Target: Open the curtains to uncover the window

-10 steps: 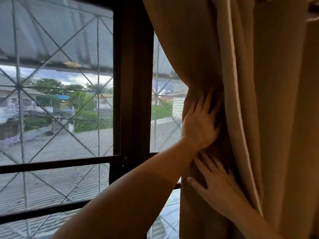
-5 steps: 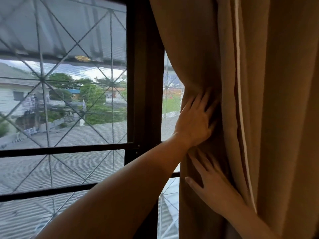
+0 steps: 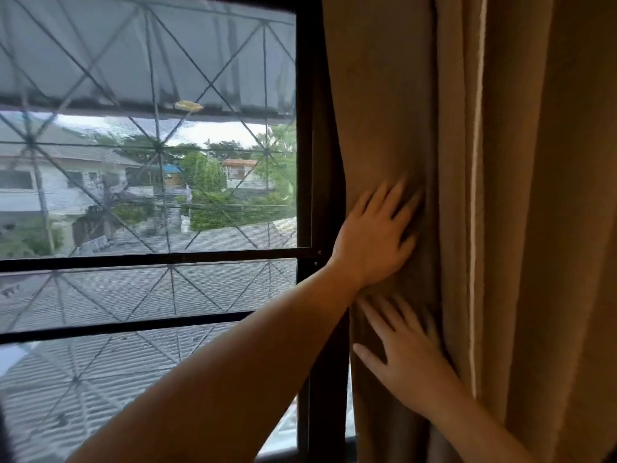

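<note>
So the window [image 3: 147,182] is mostly uncovered already: the big left pane with its diamond grille is clear, and only a thin strip of glass shows past the dark frame post [image 3: 317,228] on the right. The tan curtain [image 3: 384,111] is bunched up along the right side of the view, with another fold carrying a pale piped edge [image 3: 475,195] hanging beside it.

Both hands are flat on the fabric, not gripping. The left hand [image 3: 374,238] has its fingers spread and palm pressed into the gathered folds, arm reaching across from the lower left. The right hand [image 3: 410,355] sits just below it, fingers also splayed, nothing pinched in either one.

My take on doing this bit well: push sideways with both palms together so the whole bunch slides right as one, instead of just denting the cloth. Flat palms can slip on the fabric, so curling the fingers around the leading edge would give more control. Keep pressure even top and bottom so the lower part doesn't swing back over that last strip of glass.
</note>
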The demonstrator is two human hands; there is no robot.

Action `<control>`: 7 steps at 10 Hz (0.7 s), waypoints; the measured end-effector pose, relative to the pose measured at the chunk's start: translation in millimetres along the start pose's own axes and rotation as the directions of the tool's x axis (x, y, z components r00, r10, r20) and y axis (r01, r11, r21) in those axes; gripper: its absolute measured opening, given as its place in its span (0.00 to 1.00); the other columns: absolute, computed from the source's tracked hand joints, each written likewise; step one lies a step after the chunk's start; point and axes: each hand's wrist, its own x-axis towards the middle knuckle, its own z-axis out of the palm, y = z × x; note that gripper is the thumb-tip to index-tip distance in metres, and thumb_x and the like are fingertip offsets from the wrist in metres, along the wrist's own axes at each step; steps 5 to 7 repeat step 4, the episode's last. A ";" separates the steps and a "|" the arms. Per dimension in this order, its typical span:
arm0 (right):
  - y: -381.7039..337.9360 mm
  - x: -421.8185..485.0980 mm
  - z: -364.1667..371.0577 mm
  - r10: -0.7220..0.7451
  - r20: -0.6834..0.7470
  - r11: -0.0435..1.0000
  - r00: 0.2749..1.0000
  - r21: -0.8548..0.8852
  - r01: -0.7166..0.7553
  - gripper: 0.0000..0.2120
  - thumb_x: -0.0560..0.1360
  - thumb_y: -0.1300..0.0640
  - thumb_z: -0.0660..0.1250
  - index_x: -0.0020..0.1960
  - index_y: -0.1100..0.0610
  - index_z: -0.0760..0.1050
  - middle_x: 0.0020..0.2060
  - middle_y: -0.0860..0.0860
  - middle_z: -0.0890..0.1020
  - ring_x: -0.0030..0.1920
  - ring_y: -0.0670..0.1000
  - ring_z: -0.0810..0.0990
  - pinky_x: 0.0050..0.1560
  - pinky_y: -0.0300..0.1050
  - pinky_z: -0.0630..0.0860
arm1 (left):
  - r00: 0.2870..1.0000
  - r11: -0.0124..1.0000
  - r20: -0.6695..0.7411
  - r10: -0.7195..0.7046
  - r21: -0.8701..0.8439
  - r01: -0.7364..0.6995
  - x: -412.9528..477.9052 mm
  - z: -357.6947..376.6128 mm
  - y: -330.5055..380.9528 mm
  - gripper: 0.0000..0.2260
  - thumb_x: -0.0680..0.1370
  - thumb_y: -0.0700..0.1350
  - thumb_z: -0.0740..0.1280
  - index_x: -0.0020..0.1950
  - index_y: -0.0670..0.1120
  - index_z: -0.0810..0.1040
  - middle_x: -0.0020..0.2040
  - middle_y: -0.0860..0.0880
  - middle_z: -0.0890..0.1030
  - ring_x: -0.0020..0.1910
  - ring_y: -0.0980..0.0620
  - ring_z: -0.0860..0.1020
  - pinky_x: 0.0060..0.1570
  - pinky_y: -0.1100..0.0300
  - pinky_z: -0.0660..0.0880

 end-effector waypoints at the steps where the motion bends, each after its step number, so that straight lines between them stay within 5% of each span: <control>1: -31.9 -10.0 -4.6 -0.031 -0.004 0.999 1.000 0.024 0.031 0.37 0.78 0.27 0.44 0.82 0.38 0.38 0.83 0.42 0.47 0.81 0.48 0.43 0.77 0.59 0.41 | 1.000 0.999 -0.025 0.019 0.032 -0.018 -21.4 -21.9 -9.2 0.30 0.85 0.60 0.58 0.86 0.50 0.64 0.87 0.43 0.62 0.85 0.40 0.62 0.84 0.42 0.59; 4: -163.9 -30.5 -1.6 -0.033 0.042 0.996 0.999 0.087 0.029 0.37 0.79 0.28 0.49 0.82 0.39 0.39 0.82 0.43 0.41 0.81 0.50 0.36 0.77 0.65 0.43 | 0.998 0.999 0.068 0.006 0.045 -0.009 -114.7 -121.7 -67.4 0.30 0.86 0.58 0.59 0.87 0.51 0.60 0.87 0.43 0.60 0.87 0.40 0.57 0.85 0.43 0.53; 7: -163.9 -30.5 -1.6 -0.033 0.042 0.996 0.999 0.087 0.029 0.37 0.79 0.28 0.49 0.82 0.39 0.39 0.82 0.43 0.41 0.81 0.50 0.36 0.77 0.65 0.43 | 0.998 0.999 0.068 0.006 0.045 -0.009 -114.7 -121.7 -67.4 0.30 0.86 0.58 0.59 0.87 0.51 0.60 0.87 0.43 0.60 0.87 0.40 0.57 0.85 0.43 0.53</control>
